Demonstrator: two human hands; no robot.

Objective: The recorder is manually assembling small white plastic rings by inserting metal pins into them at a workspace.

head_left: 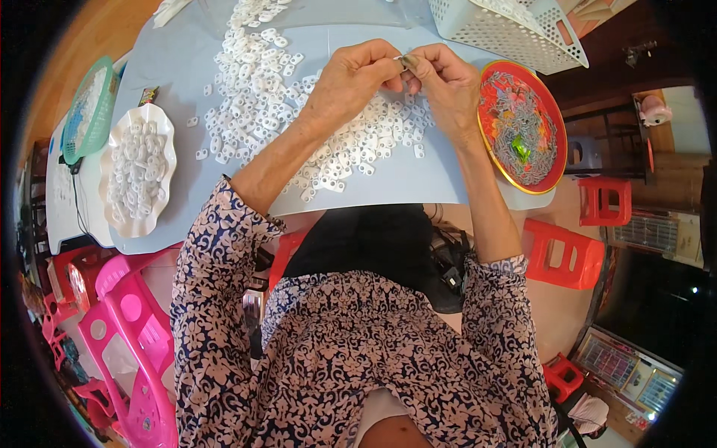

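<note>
Both hands meet above the tabletop (448,179). The left hand (351,78) and right hand (448,82) pinch a small metal piece (407,61) between their fingers, perhaps a clip. White plastic pieces (276,104) lie below; a red plate (489,82) sits just right.

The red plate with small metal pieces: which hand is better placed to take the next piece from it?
Right. The right hand is next to the red plate; the left hand is farther away, over the white plastic pieces.
</note>
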